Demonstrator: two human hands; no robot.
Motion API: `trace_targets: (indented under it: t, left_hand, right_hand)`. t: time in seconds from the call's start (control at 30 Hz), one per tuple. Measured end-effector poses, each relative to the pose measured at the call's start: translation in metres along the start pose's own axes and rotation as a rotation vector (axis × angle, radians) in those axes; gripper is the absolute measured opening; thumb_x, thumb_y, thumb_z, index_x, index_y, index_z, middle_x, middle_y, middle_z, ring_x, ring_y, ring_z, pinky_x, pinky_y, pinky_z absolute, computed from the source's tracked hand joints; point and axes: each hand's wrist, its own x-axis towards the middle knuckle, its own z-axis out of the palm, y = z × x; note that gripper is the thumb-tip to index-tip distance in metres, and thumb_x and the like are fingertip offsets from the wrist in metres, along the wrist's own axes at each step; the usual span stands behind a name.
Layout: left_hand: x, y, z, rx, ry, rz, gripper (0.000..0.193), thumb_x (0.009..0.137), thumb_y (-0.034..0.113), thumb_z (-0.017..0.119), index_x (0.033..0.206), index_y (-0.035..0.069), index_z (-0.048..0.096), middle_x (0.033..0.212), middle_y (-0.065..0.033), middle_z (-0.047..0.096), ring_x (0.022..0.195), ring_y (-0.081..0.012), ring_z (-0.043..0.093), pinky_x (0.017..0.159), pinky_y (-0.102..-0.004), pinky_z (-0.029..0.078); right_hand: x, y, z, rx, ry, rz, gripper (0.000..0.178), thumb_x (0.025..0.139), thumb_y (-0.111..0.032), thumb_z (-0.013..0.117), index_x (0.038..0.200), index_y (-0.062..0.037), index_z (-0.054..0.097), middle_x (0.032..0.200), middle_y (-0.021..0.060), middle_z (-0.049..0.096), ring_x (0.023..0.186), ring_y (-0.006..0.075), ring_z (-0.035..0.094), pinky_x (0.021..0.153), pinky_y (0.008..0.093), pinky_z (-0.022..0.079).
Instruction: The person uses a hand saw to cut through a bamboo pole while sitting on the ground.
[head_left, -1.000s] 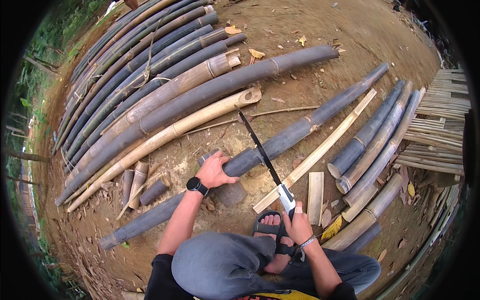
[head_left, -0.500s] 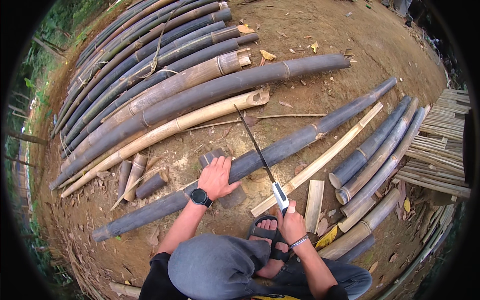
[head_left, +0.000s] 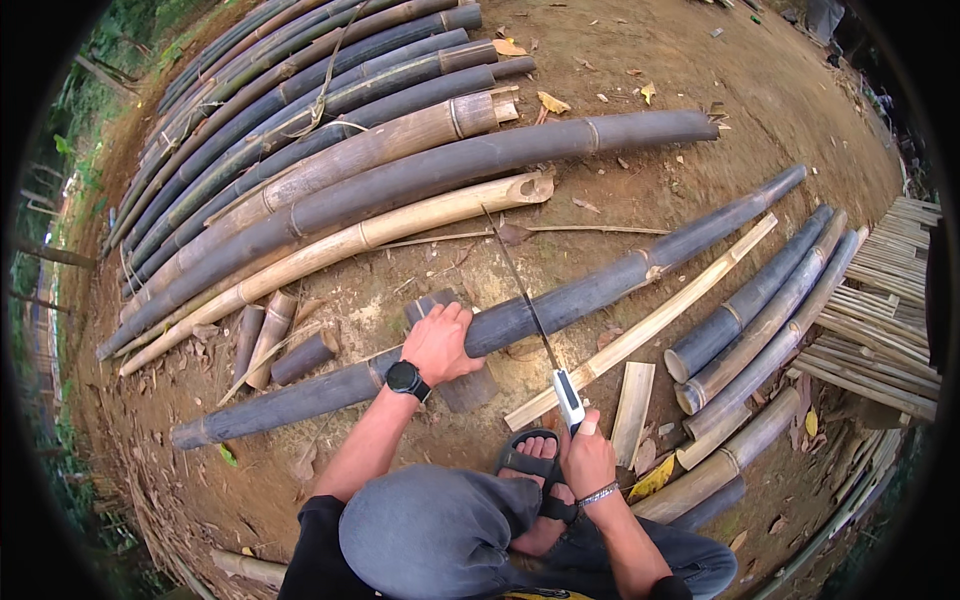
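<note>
A long dark bamboo pole lies slantwise across the ground before me, over a short dark bamboo piece. My left hand, with a black watch on its wrist, is pressed over the pole, its fingers curled round the far side. To the right of it, the thin dark blade of a handsaw crosses the pole, its tip pointing away from me. My right hand is closed round the saw's white and dark handle. How deep the blade sits in the pole cannot be made out.
Many bamboo poles lie stacked at the far left, with a pale pole nearest. Short offcuts lie left of my left hand. A split strip and several cut lengths lie to the right, beside a slatted bamboo stack.
The whole view has turned and shifted slightly. The saw's handle and my right hand have come a little nearer to me. My left hand keeps its place on the pole.
</note>
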Motion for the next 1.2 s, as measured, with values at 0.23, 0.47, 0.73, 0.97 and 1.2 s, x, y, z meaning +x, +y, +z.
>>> trace_targets:
  t: [0.23,0.47,0.73,0.97,1.2]
  left_hand:
    - [-0.002,-0.002,-0.003,-0.013,-0.015,0.023,0.065,0.07,0.037,0.079,0.12,0.0,0.059,0.112,-0.0174,0.063,0.107,-0.0372,0.062,0.093,-0.0449,0.053]
    - [0.004,0.026,0.023,0.179,0.209,-0.043,0.08,0.07,0.033,0.084,0.134,-0.001,0.05,0.115,-0.0193,0.063,0.106,-0.0356,0.063,0.09,-0.0435,0.052]
    - [0.011,0.041,0.017,0.016,0.121,-0.117,0.054,0.068,0.027,0.087,0.107,0.002,0.06,0.104,-0.0171,0.068,0.1,-0.0347,0.068,0.081,-0.0435,0.058]
    - [-0.007,0.052,0.023,-0.057,0.021,-0.171,0.064,0.066,0.028,0.083,0.118,0.001,0.06,0.104,-0.0175,0.069,0.092,-0.0356,0.071,0.078,-0.0434,0.058]
    - [-0.019,0.071,-0.005,-0.067,0.025,-0.165,0.069,0.066,0.028,0.084,0.124,0.002,0.06,0.107,-0.0189,0.071,0.092,-0.0359,0.071,0.078,-0.0429,0.058]
  right_hand:
    - [0.01,0.003,0.01,0.06,0.034,0.029,0.041,0.097,-0.025,0.063,0.115,0.0042,0.04,0.069,0.0298,0.063,0.061,0.051,0.063,0.054,0.0599,0.05]
    - [0.022,0.01,0.008,0.172,0.027,0.019,0.042,0.093,-0.021,0.068,0.118,0.0018,0.043,0.065,0.0278,0.063,0.062,0.05,0.064,0.055,0.0575,0.05]
    - [0.047,0.02,0.003,0.643,0.305,0.097,0.036,0.086,-0.013,0.077,0.106,-0.0028,0.05,0.074,0.004,0.056,0.066,0.0125,0.051,0.058,0.0323,0.044]
    - [0.134,0.011,-0.022,0.865,0.362,0.404,0.049,0.081,-0.024,0.087,0.104,-0.0011,0.051,0.081,0.009,0.066,0.065,0.0117,0.061,0.043,0.0293,0.044]
    - [0.137,0.015,0.005,1.063,0.443,0.318,0.062,0.074,-0.018,0.093,0.117,0.0014,0.053,0.096,0.0074,0.062,0.073,0.0114,0.061,0.055,0.0257,0.048]
